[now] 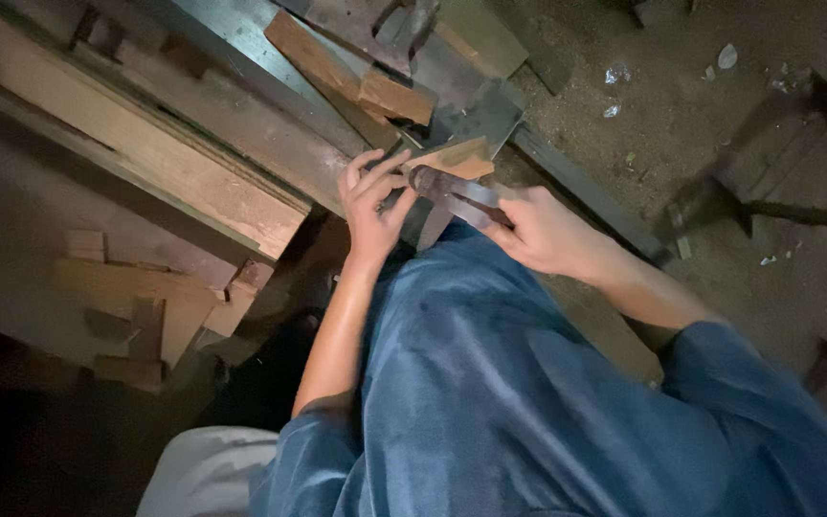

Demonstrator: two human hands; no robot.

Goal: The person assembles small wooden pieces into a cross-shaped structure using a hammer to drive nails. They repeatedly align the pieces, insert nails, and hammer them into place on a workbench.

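Blue loose cloth garment [528, 402] fills the foreground. Just beyond it, the right hand [549, 233] grips a dark metal plier-like tool [452, 194], seemingly biting the small tan wooden offcut [458, 156]; the left hand [372, 196], fingers spread, steadies that offcut beside the long pale wooden plank [145, 153].

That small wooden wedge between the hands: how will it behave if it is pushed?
The small wooden wedge is probably stiff and light. Its flat faces suggest it would slide, not roll. With the left hand and a metal tool against it, it may shift easily.
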